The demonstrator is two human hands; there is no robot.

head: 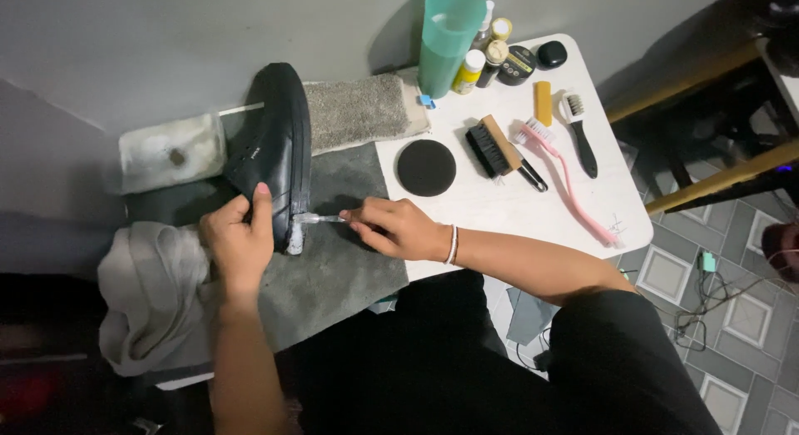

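While the left hand (pixel 239 239) closes its grip on the black shoe (pixel 276 148), the right hand (pixel 398 227) grips a small brush (pixel 316 218) just right of it, bristles touching the sole.

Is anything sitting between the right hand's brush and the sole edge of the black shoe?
Nothing visible. The right hand holds a small brush whose tip meets the foamy sole edge of the black shoe, which the left hand steadies.

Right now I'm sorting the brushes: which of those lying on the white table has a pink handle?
The long pink-handled brush, lying between the wooden-backed black-bristle brush and the black-handled brush.
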